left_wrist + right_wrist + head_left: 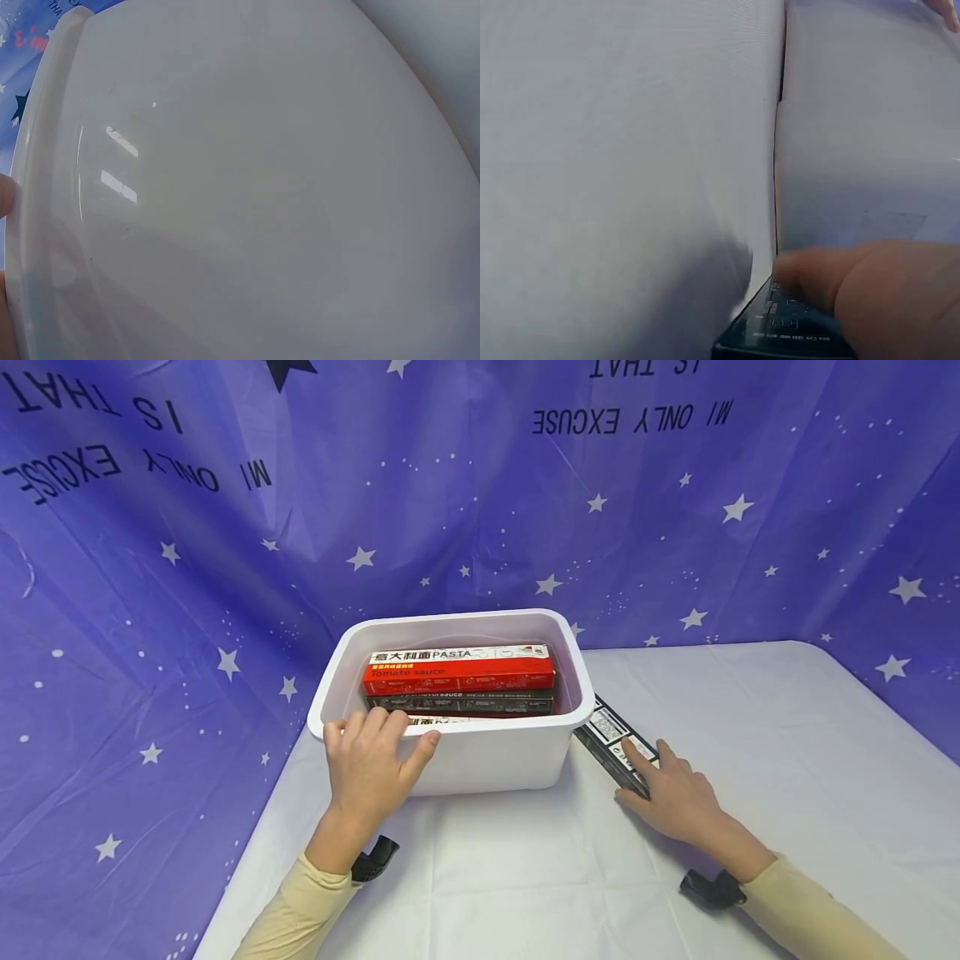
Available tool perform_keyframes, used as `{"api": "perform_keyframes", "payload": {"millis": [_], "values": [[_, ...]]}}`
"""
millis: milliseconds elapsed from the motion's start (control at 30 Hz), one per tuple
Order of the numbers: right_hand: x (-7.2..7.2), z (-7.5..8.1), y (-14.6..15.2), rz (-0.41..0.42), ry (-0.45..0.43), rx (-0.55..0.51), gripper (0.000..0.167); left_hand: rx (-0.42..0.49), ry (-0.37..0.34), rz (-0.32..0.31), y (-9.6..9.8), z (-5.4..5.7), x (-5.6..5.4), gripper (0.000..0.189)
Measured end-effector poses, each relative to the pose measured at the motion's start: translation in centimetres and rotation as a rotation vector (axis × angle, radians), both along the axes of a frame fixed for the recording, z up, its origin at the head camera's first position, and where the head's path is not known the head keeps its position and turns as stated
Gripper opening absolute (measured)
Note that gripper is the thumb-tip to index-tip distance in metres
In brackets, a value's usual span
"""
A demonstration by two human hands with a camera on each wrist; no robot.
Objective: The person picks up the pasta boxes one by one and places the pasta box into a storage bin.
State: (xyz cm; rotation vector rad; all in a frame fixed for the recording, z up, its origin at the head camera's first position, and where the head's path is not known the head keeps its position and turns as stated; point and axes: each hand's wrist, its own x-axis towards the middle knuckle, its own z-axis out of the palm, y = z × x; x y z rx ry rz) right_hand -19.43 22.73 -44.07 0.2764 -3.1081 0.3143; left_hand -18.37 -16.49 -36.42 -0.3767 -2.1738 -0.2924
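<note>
A white plastic bin point(487, 764) stands on the table. Curled over its near left rim are the fingers of my left hand point(365, 768), with the thumb along the outer wall. Inside lie a red tomato sauce pasta box point(457, 677), a dark pasta box point(480, 703) and part of another printed box. To the bin's right, my right hand point(675, 797) grips the near end of a dark pasta box point(609, 731) lying at a slant, its far end hidden by the bin. The right thumb point(817, 277) is on its side in the right wrist view.
A white cloth point(787, 760) covers the table. Behind and to the left hangs a purple curtain point(465, 485) with stars, close behind the bin. Each wrist carries a black camera mount point(375, 860).
</note>
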Motion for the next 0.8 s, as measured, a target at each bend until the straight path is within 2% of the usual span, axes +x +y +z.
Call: {"api": "perform_keyframes", "payload": {"millis": [133,400,800], "values": [[-0.1,-0.1,0.2,0.005,0.013,0.011,0.069,0.006,-0.002,-0.003,0.0,0.0,0.0,0.075],[-0.4,-0.4,0.7,0.018,0.042,0.037,0.063,0.012,-0.007,-0.003,-0.1,0.1,0.0,0.074],[-0.8,-0.8,1.3,0.061,0.158,0.048,0.060,0.011,-0.019,0.000,0.0,0.1,0.0,0.076]]}}
